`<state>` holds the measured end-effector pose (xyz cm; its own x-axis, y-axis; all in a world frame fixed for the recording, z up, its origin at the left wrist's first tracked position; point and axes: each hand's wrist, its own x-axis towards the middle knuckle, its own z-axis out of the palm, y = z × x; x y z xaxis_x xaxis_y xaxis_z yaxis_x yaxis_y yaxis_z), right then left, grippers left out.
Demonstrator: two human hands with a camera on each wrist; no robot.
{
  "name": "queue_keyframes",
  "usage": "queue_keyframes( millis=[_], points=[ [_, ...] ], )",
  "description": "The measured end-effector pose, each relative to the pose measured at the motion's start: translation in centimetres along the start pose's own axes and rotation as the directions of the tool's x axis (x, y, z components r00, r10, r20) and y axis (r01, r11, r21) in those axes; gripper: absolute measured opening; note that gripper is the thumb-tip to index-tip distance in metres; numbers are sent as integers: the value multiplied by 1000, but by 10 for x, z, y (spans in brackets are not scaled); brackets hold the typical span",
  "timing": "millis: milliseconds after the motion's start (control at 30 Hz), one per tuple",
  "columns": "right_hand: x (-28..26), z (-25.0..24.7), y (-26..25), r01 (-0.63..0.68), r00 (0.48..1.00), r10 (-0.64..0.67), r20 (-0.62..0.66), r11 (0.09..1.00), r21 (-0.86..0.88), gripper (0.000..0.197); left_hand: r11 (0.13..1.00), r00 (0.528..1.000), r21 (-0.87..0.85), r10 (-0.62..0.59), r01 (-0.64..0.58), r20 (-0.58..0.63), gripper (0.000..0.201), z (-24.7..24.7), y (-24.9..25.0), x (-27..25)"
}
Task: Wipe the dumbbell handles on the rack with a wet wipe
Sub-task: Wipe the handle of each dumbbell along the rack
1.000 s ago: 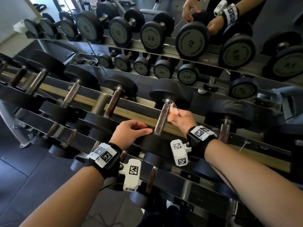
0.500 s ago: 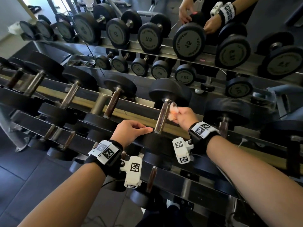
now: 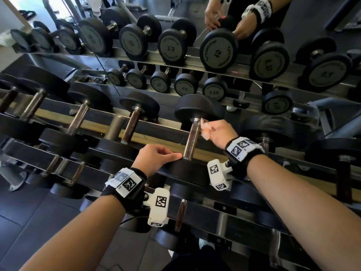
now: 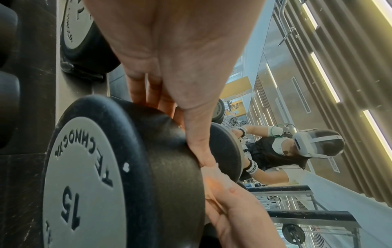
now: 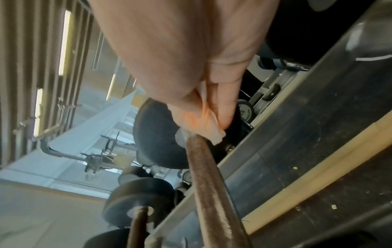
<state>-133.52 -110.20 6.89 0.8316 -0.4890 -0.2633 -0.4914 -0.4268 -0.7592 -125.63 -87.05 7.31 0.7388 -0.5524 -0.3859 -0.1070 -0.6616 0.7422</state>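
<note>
Rack: long dark steel dumbbell rack (image 3: 168, 132) with a tan strip, rigid, bears everything.
Dumbbell: black rubber-headed dumbbell marked 15 (image 4: 89, 176), judged heavy, unlikely to shift under rubbing.
Handle: brownish knurled metal handle (image 3: 192, 139), stiff, rough; probably snags.
Wipe: small crumpled pale orange wet wipe (image 5: 203, 124), soft, limp, at the handle's far end.
Right hand (image 3: 220, 133): pinches the wipe.
Left hand (image 3: 156, 158): rests on the near head, fingers curled, holding nothing.

Both forearms reach forward, left hand (image 3: 156, 158) fingers curled, thumb extended right, right hand (image 3: 220, 132) fingers pinched closed, wrist raised
</note>
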Motion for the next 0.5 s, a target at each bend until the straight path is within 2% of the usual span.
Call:
queue_keyframes(
  millis=[100,200,233,267,333,367,400,433,500],
  points=[
    [-8,25,-2,1,999,0,42,1000,-17,19,1000,1000,-3,-6,6,-11,37,1,-3,1],
    [-28,38,9,57,997,-63,51,991,121,39,1000,1000,-14,-9,8,-15,36,1,-6,3],
    [-35,38,14,62,994,-73,80,988,142,39,1000,1000,-21,-10,10,-9,35,1,-6,4],
    [-41,36,15,64,987,-83,137,989,136,37,1000,1000,-25,-10,10,1,34,1,-6,4],
    [-45,26,13,85,949,-85,304,996,16,35,1000,1000,-21,-8,8,20,34,0,-6,5],
    [-41,20,11,107,935,-86,344,993,-42,31,1000,1000,-21,-8,9,24,33,0,-5,6],
    [-35,13,9,115,943,-89,321,991,-63,24,1000,1000,-25,-9,9,26,33,-1,-5,7],
    [-29,8,7,88,971,-79,227,996,-28,18,1000,1000,-30,-8,9,29,33,-1,-5,8],
    [-19,5,3,26,999,-23,-39,997,71,15,999,999,-34,-8,9,38,33,-1,-5,8]
  ],
)
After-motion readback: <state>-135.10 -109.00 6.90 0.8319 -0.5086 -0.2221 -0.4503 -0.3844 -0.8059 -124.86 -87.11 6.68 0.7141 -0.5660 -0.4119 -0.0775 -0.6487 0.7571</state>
